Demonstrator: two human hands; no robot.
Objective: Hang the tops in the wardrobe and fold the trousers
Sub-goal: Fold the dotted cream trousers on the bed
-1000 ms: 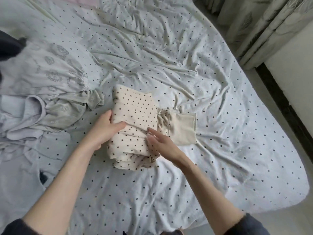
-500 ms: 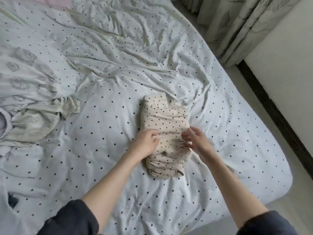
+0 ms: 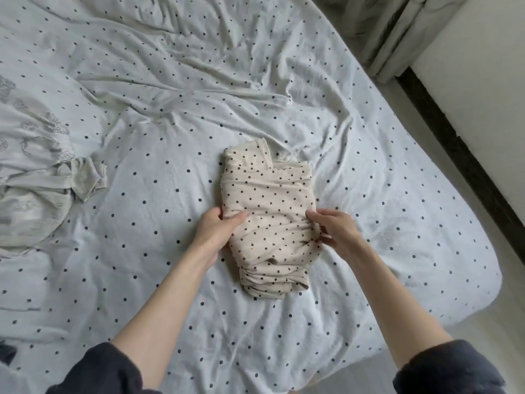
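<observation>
- Compared with half a second ago, both hands are now sitting a little further out, at the two side edges of the folded trousers; the bundle is keeping the same folded shape and the same place on the bed.
- The left hand is gripping the left edge of the bundle: the thumb is lying on top of the cloth and the other fingers are curling at the side.
- The right hand is holding the right edge, with the thumb on top and the fingers bending in against the side folds.
- The cream trousers with dark dots are lying on the dotted bed sheet, between the two hands and touching both.
- A pale patterned garment is lying crumpled at the left side of the bed, well apart from the hands.
- A curtain is hanging past the far right corner of the bed, beside a white wall with a dark skirting strip.
- Nothing is lying between the hands and the bundle.
</observation>
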